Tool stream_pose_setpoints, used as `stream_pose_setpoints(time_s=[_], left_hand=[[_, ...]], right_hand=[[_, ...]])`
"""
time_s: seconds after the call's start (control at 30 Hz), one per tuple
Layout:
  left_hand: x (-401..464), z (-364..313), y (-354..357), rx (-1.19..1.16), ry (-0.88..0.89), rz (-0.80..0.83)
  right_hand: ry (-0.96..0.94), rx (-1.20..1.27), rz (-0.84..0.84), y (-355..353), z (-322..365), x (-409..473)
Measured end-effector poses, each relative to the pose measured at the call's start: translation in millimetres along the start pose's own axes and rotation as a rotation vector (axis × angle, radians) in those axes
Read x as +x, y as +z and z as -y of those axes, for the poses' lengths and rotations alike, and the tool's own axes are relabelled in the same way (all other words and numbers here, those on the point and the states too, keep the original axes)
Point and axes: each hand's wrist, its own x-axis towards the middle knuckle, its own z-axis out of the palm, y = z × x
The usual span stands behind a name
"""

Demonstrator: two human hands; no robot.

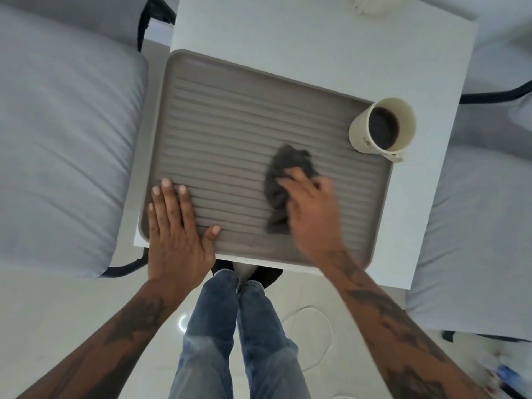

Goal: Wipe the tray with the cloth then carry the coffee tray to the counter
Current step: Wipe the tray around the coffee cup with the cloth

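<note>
A ribbed grey-brown tray [230,125] lies on a small white table [316,53]. At the tray's far right corner stands a cream mug of dark coffee [381,126], handle toward me. My right hand [312,208] presses a crumpled dark grey cloth [283,174] onto the tray's right half; the hand is motion-blurred. Fingers apart, my left hand [175,228] lies flat on the tray's near left corner and holds nothing.
Grey cushioned seats with black frames flank the table, one on the left [63,139] and one on the right [483,226]. Another cream object [374,4] sits at the table's far edge. My legs in jeans stand at the near edge, on a pale floor.
</note>
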Motion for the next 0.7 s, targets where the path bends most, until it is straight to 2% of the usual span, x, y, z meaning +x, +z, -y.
stream_pose_setpoints(time_s=[0.07, 0.13, 0.27, 0.47, 0.57, 0.7], left_hand=[[0, 1, 0, 0.003, -0.005, -0.001], [0, 1, 2, 0.009, -0.009, 0.001], [0, 0, 1, 0.006, -0.011, -0.005], [0, 1, 1, 0.037, 0.004, 0.008], [-1, 1, 0, 0.036, 0.001, 0.003], [0, 1, 0, 0.026, 0.005, -0.005]], right_hand=[[0.150, -0.052, -0.016, -21, -43, -32], [0.219, -0.085, -0.032, -33, -64, -60], [0.037, -0.061, 0.025, -13, -27, -84], [-0.234, 0.052, 0.067, 26, 63, -44], [-0.277, 0.038, 0.133, 21, 47, -48], [-0.161, -0.002, 0.148, -3, -17, -81]])
